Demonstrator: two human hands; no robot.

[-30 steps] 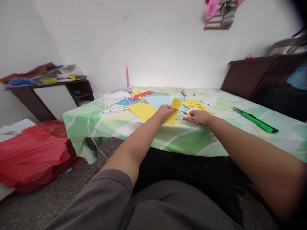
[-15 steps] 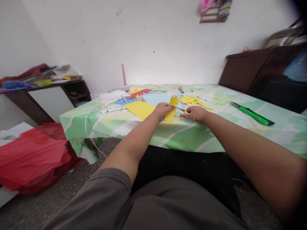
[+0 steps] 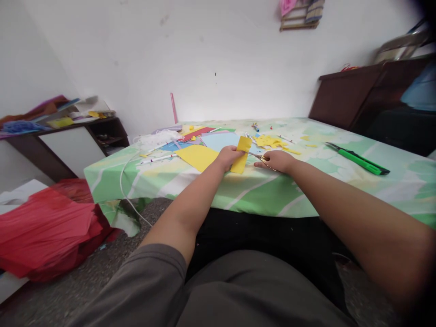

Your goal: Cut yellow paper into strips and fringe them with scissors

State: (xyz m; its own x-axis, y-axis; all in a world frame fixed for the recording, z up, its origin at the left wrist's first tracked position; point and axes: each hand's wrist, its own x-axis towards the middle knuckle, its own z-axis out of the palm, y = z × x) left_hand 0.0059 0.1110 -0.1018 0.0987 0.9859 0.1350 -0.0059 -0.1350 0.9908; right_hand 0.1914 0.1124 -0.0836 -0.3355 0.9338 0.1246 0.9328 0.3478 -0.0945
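Patterned tablecloth (image 3: 316,156), scissors (image 3: 262,158) against yellow paper (image 3: 240,164)

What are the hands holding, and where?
The left hand grips a yellow paper strip by its left edge; the right hand holds scissors by the handles.

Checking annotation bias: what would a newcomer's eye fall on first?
Likely the big red heap at lower left, beside the table. Next, the green cutter lying on the table's right side. At centre, the left hand holds yellow paper, the right hand scissors.
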